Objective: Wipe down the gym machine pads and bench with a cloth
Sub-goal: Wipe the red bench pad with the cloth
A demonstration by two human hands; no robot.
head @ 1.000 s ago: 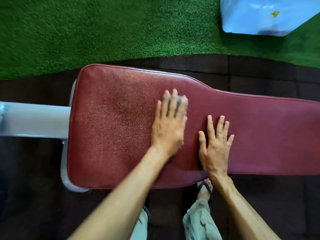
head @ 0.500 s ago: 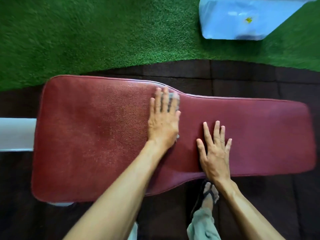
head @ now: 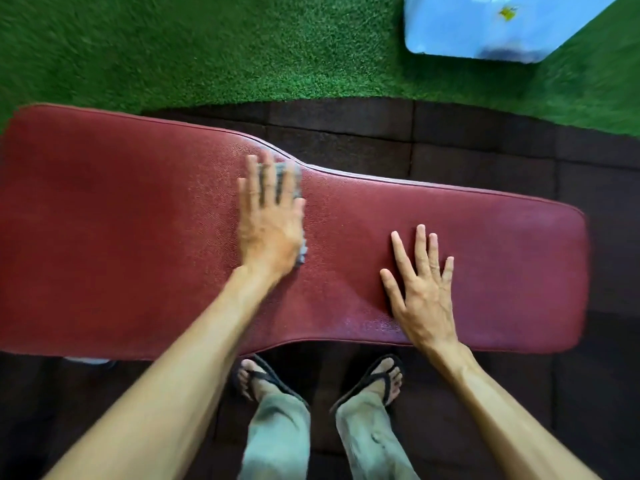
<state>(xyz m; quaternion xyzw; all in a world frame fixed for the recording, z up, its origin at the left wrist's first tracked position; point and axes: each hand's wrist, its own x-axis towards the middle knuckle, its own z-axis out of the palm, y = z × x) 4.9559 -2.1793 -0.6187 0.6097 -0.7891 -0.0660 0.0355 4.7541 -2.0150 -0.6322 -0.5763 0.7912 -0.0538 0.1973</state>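
A long dark red padded bench (head: 138, 237) runs left to right across the view, wide on the left and narrow on the right. My left hand (head: 268, 223) lies flat on the pad near its far edge, where it narrows, pressing a grey cloth (head: 294, 183) under the palm and fingers. Only the cloth's edges show past the fingers and beside the wrist. My right hand (head: 420, 289) rests flat on the narrow part near the front edge, fingers spread, holding nothing.
Green artificial turf (head: 207, 46) lies beyond the bench, with a pale blue box (head: 485, 26) at the top right. Dark rubber floor tiles (head: 450, 147) surround the bench. My feet in black sandals (head: 377, 379) stand just in front of the bench.
The view has shifted right along the bench, so the white frame at left is gone and the right end shows. My left hand with the cloth slid toward the far edge; my hands are farther apart.
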